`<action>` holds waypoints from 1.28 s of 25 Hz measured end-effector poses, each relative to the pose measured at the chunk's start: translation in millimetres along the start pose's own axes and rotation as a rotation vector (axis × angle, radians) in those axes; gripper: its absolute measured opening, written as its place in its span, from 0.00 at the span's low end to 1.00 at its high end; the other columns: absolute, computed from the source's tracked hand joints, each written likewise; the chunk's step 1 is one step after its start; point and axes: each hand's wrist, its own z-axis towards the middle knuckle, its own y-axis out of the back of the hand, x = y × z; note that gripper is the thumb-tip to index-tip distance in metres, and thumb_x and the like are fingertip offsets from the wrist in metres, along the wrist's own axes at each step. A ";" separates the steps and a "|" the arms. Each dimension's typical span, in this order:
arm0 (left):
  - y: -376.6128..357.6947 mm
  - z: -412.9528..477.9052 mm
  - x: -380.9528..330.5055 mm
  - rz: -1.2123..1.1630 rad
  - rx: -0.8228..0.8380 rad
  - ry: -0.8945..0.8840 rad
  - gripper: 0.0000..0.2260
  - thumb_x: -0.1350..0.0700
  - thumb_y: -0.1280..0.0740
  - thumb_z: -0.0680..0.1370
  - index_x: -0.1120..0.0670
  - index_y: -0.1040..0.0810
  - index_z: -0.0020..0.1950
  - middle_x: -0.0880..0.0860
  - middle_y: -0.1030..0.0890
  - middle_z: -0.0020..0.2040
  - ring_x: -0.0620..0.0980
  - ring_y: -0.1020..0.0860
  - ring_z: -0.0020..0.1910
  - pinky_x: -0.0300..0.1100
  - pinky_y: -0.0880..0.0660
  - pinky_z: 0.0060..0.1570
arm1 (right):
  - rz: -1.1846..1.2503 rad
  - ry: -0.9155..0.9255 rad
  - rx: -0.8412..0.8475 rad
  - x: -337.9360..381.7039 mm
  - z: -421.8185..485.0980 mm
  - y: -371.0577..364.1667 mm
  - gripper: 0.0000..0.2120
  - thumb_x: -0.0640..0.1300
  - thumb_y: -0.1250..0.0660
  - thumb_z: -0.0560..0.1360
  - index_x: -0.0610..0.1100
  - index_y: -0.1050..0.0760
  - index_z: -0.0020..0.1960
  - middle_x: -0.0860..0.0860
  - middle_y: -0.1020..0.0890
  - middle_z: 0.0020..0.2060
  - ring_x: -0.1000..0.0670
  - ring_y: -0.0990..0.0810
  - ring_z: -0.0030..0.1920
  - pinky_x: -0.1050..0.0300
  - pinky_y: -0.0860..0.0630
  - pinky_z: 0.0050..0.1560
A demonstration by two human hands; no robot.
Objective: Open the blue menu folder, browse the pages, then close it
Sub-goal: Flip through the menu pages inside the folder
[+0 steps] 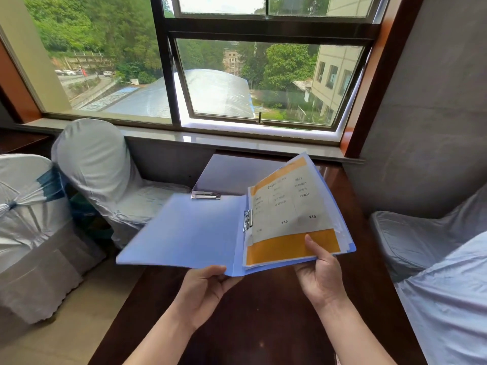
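Observation:
The blue menu folder (189, 233) is held open in the air above a dark wooden table (263, 312). Its front cover lies spread to the left, blurred. On the right half sits a stack of sleeved pages, the top menu page (287, 214) white with orange bands and printed prices. A metal clip (247, 219) runs along the spine, and another clip (205, 195) sits at the cover's top edge. My left hand (208, 288) grips the folder's bottom edge near the spine. My right hand (319, 270) holds the bottom of the right half, thumb on the orange band.
Two chairs in white covers (92, 164) stand to the left of the table. Another covered chair (421, 246) stands at the right. A window sill (210, 140) and a large window lie straight ahead. A grey wall (434, 114) rises on the right.

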 end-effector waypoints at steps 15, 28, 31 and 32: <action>-16.1 -0.6 14.6 0.065 -0.117 0.110 0.04 0.77 0.36 0.70 0.73 0.22 0.38 0.62 0.23 0.38 0.61 0.18 0.40 0.58 0.18 0.46 | -0.100 -0.040 0.075 23.2 12.6 10.9 0.22 0.38 0.32 0.76 0.45 0.26 0.70 0.40 0.22 0.68 0.37 0.24 0.68 0.33 0.28 0.65; 4.3 13.1 -2.7 0.261 -0.211 0.041 0.13 0.75 0.39 0.75 0.70 0.21 0.31 0.60 0.28 0.39 0.69 0.16 0.44 0.58 0.19 0.52 | -0.630 0.247 -0.179 58.4 -0.7 40.3 0.26 0.28 0.34 0.76 0.53 0.26 0.66 0.42 0.15 0.53 0.45 0.14 0.50 0.55 0.16 0.38; 8.2 14.4 -2.7 0.279 -0.206 0.058 0.14 0.75 0.39 0.74 0.69 0.21 0.31 0.59 0.27 0.36 0.67 0.16 0.41 0.60 0.23 0.59 | -0.722 0.264 -0.133 62.3 -3.6 41.4 0.25 0.31 0.30 0.74 0.59 0.21 0.60 0.43 0.13 0.49 0.45 0.13 0.48 0.56 0.17 0.39; 9.1 14.6 -3.3 0.288 -0.199 0.064 0.14 0.75 0.38 0.74 0.69 0.21 0.31 0.59 0.26 0.34 0.67 0.16 0.41 0.61 0.24 0.60 | -0.743 0.274 -0.133 62.1 -4.0 41.4 0.23 0.33 0.28 0.73 0.59 0.20 0.58 0.43 0.13 0.48 0.45 0.13 0.48 0.53 0.16 0.42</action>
